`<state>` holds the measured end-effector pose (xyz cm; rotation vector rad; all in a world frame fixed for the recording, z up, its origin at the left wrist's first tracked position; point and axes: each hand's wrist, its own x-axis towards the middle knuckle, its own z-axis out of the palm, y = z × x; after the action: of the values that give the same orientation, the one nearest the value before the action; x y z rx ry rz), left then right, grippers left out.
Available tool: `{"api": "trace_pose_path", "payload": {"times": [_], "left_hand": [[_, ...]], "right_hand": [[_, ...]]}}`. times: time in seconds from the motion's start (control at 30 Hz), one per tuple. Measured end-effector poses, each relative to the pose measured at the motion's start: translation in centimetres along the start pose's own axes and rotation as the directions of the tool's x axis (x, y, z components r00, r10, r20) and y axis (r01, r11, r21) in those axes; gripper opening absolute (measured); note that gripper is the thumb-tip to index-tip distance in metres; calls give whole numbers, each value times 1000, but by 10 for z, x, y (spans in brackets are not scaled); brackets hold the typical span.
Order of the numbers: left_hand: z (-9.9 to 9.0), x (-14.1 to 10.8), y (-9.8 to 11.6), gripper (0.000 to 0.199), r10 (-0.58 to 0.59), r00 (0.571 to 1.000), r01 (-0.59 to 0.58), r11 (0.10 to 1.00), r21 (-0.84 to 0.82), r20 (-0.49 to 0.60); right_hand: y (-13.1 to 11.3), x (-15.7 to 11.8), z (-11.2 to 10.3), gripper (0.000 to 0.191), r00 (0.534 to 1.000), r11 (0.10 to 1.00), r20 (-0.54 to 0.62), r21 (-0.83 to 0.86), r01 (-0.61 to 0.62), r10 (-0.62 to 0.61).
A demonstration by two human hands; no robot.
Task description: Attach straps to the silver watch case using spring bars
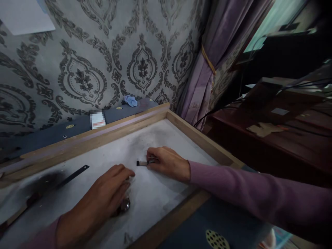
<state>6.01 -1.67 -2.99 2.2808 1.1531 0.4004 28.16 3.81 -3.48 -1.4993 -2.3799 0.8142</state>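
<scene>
I count two hands, my left hand [103, 193] and my right hand [167, 162], and two purple sleeves [238, 183]. There is one tray [199, 136], with one dark-tipped strip [142, 163], one dark blade [74, 175], one long tool [18, 213], too blurred for me to name, and one shiny round thing [126, 204]. I see one crumpled blue cloth [131, 101], one white packet [98, 120] and one tiny tag [65, 136]. I make out four yellow spots [218, 239] on the blue cover [49, 135]. I also count one wall paper sheet [28, 17], one curtain [198, 83], one tieback [208, 59], one red table [306, 138], one pale card [280, 111] and one tan glove-like thing [263, 129]. The cables [307, 83] number several; they blur, so I cannot tell exactly.
</scene>
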Motion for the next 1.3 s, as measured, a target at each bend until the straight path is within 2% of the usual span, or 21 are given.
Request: {"api": "trace_pose_path", "payload": {"times": [0.13,0.3,1.0,1.17,1.3], "left_hand": [[7,30,-7,30,-30,998,28,999,-29,-52],[11,44,-12,27,8,999,-9,999,-46,-33],[8,42,-9,19,-72,995,62,989,-133,-69],[10,41,-13,13,-162,982,141,970,-197,-95],[10,41,-15,12,-200,978,178,951,-251,-64]], "right_hand": [[3,1,2,9,1000,1000,13,-7,3,-3],[5,2,4,9,1000,999,13,-36,13,-12],[2,4,2,9,999,998,18,-41,-50,50],[2,2,2,5,1000,999,9,-40,-17,18],[3,3,4,4,1000,998,0,-58,-12,12]]}}
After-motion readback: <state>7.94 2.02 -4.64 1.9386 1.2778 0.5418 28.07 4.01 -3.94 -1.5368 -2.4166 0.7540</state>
